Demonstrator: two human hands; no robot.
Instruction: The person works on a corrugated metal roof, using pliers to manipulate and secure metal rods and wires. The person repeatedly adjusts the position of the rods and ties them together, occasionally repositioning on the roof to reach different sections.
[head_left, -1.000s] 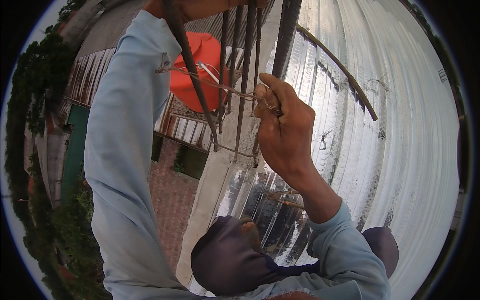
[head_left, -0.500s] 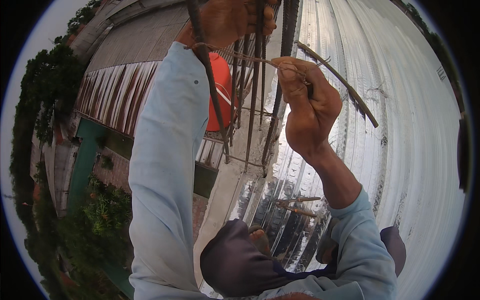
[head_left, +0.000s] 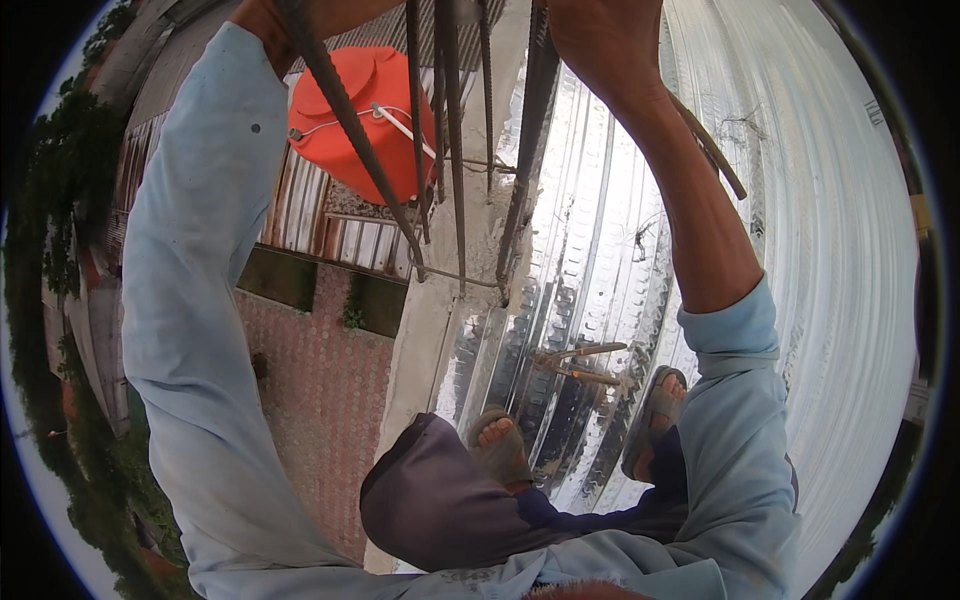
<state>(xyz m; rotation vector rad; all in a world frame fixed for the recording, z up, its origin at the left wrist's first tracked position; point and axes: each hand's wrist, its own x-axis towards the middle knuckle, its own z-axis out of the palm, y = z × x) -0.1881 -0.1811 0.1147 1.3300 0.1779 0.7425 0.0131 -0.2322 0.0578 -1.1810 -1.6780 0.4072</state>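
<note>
Rebar cage [head_left: 455, 150]: upright over the corrugated metal roof [head_left: 800, 300]; two wire ties [head_left: 455, 278] fitted lower down (upper ties unseen). Your right hand [head_left: 605, 40] and left hand [head_left: 262, 15] reach its top; grips cropped, cannot tell.

Big orange water tank [head_left: 365, 120] sitting on a rusty corrugated roof [head_left: 310, 215] way down below, brick-paved yard [head_left: 320, 400] under that. Shiny ribbed metal decking [head_left: 800, 300] on the right, trees [head_left: 70, 180] off left.

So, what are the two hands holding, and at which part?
Both reach up into the rebar cage, but the left hand and right hand are cut off at the frame top, so their holds cannot be told.
</note>
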